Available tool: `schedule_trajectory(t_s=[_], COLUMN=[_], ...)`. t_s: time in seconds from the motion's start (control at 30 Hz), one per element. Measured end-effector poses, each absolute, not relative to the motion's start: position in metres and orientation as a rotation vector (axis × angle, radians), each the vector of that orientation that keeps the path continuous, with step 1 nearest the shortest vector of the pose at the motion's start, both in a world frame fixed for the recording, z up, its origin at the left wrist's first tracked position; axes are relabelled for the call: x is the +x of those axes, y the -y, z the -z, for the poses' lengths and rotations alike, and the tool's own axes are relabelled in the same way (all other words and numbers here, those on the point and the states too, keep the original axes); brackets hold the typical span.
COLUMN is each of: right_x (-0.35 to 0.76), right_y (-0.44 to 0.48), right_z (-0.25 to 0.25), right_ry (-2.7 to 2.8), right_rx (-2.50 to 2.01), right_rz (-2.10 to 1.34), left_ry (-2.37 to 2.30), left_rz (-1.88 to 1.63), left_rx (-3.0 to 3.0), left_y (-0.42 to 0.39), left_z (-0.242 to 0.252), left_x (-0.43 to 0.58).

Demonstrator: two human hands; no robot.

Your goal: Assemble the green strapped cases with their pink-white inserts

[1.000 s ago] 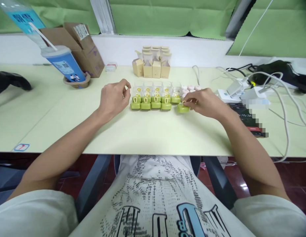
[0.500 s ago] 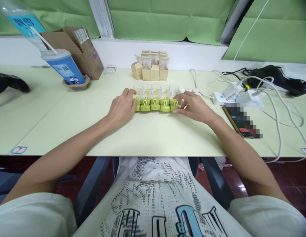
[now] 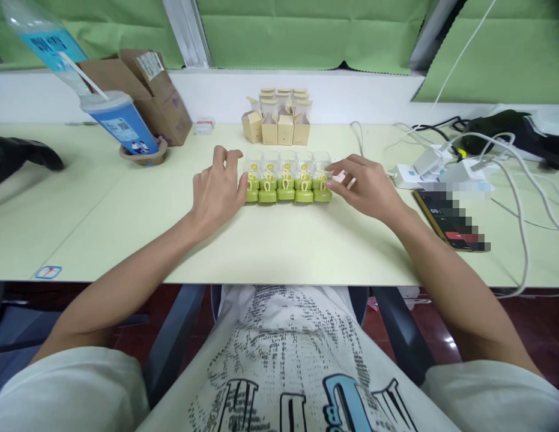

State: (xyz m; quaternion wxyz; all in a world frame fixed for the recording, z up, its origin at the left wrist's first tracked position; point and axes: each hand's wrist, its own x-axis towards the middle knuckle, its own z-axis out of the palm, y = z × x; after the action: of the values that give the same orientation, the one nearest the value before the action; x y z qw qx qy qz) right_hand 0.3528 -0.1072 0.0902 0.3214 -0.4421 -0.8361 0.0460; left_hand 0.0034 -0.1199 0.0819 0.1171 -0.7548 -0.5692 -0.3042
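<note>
A block of small green bases with yellow loops sits in two rows on the pale table, with clear plastic lids behind them. My left hand lies flat with its fingers stretched out, pressing against the left end of the rows. At the right end, my right hand has its fingers spread and its fingertips touch the last green base. Neither hand holds anything.
Small beige cartons stand behind the rows. A blue cup with a straw and a cardboard box are at back left. A phone, a power strip and cables lie to the right.
My right hand pushed the separate green base left into the row. Both hands then closed in on the two ends of the block, and their fingers flattened out.
</note>
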Motion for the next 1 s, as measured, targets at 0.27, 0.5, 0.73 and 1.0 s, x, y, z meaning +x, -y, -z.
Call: schedule_trajectory(t_s=[0.27, 0.5, 0.73, 1.0], right_x=[0.333, 0.331, 0.347, 0.346], right_y=[0.118, 0.096, 0.096, 0.102], right_z=[-0.107, -0.069, -0.036, -0.041], right_ry=[2.153, 2.435, 2.408, 2.314], right_rx=[-1.047, -1.025, -0.879, -0.459], right_rz=[0.065, 0.038, 0.207, 0.396], left_ry=[1.231, 1.100, 0.899, 0.563], left_rz=[0.915, 0.685, 0.571, 0.921], left_rx=[-2.471, -2.716, -2.736, -2.437], left_y=[0.128, 0.064, 0.058, 0.093], left_z=[-0.101, -0.081, -0.062, -0.042], left_x=[0.026, -0.009, -0.010, -0.001])
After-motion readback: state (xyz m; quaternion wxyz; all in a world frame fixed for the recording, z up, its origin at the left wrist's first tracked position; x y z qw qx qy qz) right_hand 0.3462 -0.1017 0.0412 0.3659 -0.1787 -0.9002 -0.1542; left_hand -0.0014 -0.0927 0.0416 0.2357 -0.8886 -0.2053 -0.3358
